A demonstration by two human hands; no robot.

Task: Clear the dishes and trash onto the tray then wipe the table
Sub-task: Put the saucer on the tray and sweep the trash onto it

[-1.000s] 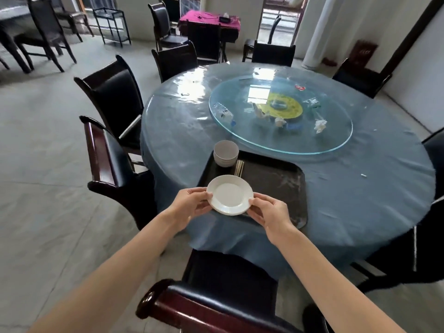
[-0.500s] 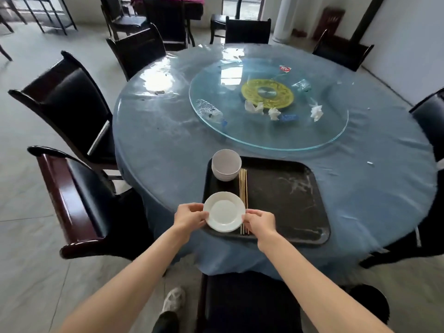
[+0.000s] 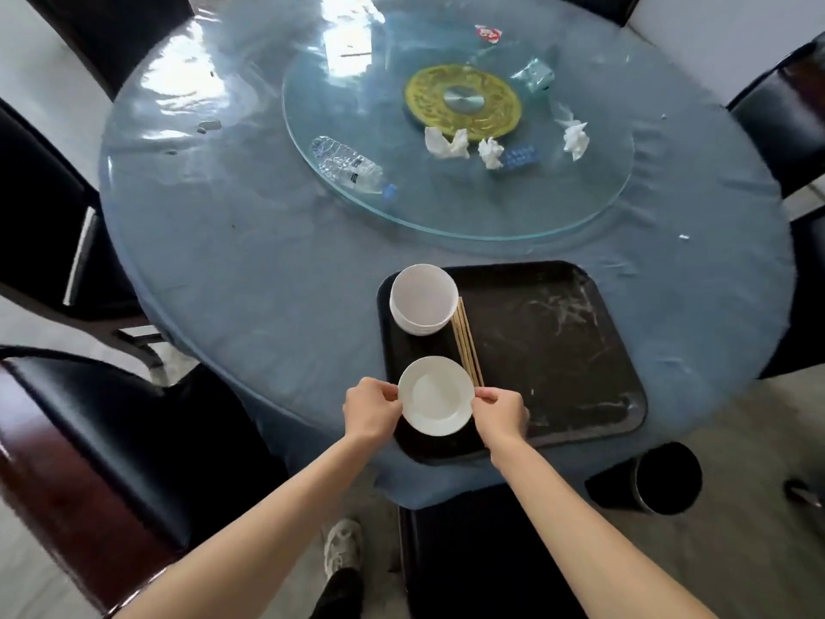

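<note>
Plate: a small, round, plain white plate (image 3: 435,395) with a shallow dip in the middle, nothing on it. It sits at the near left corner of the tray; whether it rests flat on the tray or is just above it cannot be told.
Left hand: the left hand (image 3: 371,409) pinches the plate's left rim between thumb and curled fingers.
Right hand: the right hand (image 3: 501,413) pinches the plate's right rim the same way, fingers curled.
Tray: a black rectangular tray (image 3: 558,350) with rounded corners and pale smears across its right half, lying at the near edge of the table.
Bowls: a stack of white bowls (image 3: 423,298) in the tray's far left corner, the top one with nothing in it.
Chopsticks: a bundle of light wooden chopsticks (image 3: 467,341) lying just right of the bowls, running from the bowls toward the plate.
Table: a round table (image 3: 250,261) under a blue cloth with a shiny clear cover.
Turntable: a round glass turntable (image 3: 455,207) in the table's middle, with a yellow disc (image 3: 462,100) at its centre.
Trash: on the turntable, a clear plastic bottle (image 3: 348,165) on its side near the left edge, crumpled white tissues (image 3: 446,143) near the disc, a small blue packet (image 3: 520,155) beside them, and a pale green wrapper (image 3: 535,76) toward the far right.
Bin: a dark round bin (image 3: 666,478) on the floor beyond the table's near right edge.
</note>
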